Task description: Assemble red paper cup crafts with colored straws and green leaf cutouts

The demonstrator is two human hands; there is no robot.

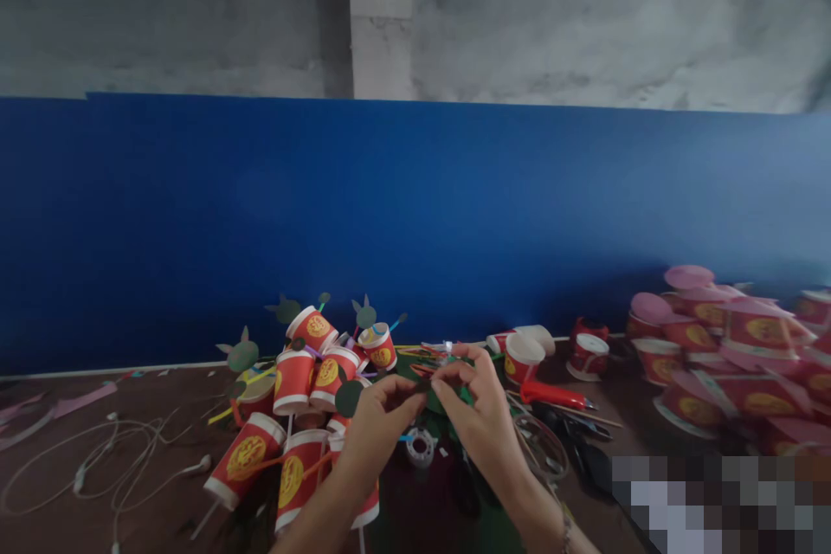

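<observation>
Near the table's front middle, my left hand [386,417] and my right hand [477,411] meet with their fingertips almost together. Both are closed in a pinch around a small dark piece [424,384], mostly hidden by the fingers; its kind cannot be made out. Left of my left hand lies a pile of red paper cups [294,383] with yellow emblems, white sticks and coloured strips. Dark green round paper cutouts [242,355], some with pointed ears, are attached among them. Just below my hands rests a roll of clear tape [421,447].
White earphones [195,465] with a tangled cord lie at the left. To the right are a red glue gun [557,396], more cups [523,357] and a spool of white cord [589,355]. Red cup pieces with pink discs [763,363] are heaped far right. A blue panel [415,216] stands behind.
</observation>
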